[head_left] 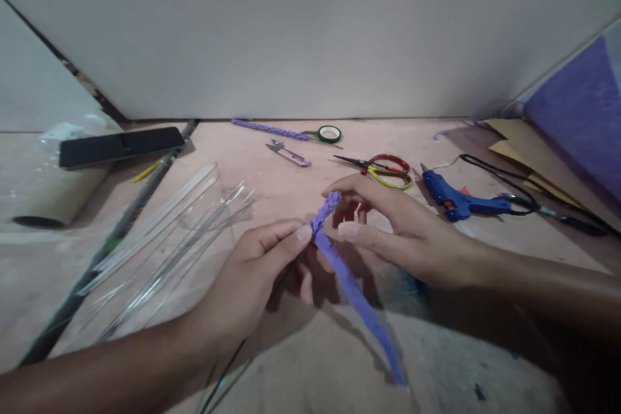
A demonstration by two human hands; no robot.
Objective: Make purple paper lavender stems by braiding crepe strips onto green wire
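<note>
Pink tabletop (272,174): purple strip (347,278) pinched between left hand (252,278), right hand (388,233) grips, tail trailing below.

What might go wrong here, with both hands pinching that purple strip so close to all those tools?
1. The left hand and right hand pinch the purple strip only near its twisted top; a slip might undo the twist.
2. The strip's long free end trails toward the person and may snag.
3. The thin wires lie beside the left hand; a stray move might scatter them or prick a finger.
</note>
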